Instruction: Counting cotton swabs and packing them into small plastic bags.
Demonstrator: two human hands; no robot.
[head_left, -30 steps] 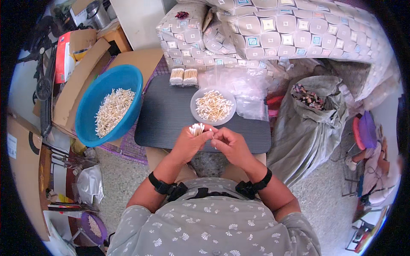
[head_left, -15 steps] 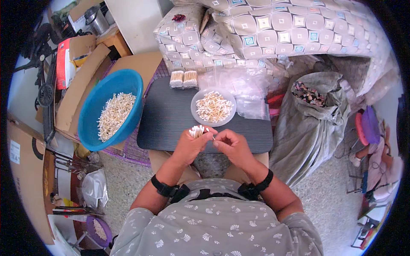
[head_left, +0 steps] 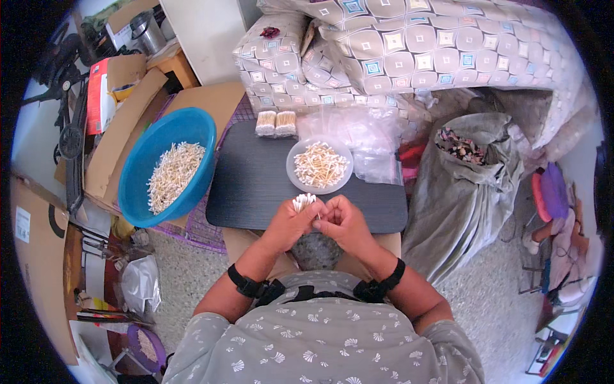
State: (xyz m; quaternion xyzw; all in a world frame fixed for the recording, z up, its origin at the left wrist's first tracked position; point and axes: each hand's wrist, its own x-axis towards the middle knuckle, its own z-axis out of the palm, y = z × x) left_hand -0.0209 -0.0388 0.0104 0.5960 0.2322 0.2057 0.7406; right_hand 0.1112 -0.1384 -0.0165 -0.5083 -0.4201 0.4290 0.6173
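A bundle of cotton swabs [head_left: 303, 202] stands up out of my left hand [head_left: 286, 225], which is closed around it with the white tips showing on top. Right against it, my right hand [head_left: 346, 225] pinches a single cotton swab [head_left: 318, 216]; most of that stick is hidden by the fingers. Both hands are over the near edge of a small dark table [head_left: 246, 176]. Just beyond them sits a round white bowl [head_left: 291, 177] with a heap of loose cotton swabs [head_left: 322, 164].
Left of the table, a tilted blue basin [head_left: 131, 198] holds many swabs. Two packed swab bundles [head_left: 275, 123] and clear plastic bags [head_left: 358, 137] lie at the table's far side. A grey cloth sack [head_left: 448, 211] slumps on the right; a patterned covered sofa [head_left: 409, 57] stands behind.
My right hand has come left and now meets my left hand. The single swab has moved in beside the bundle, and the bundle has shifted slightly right and down.
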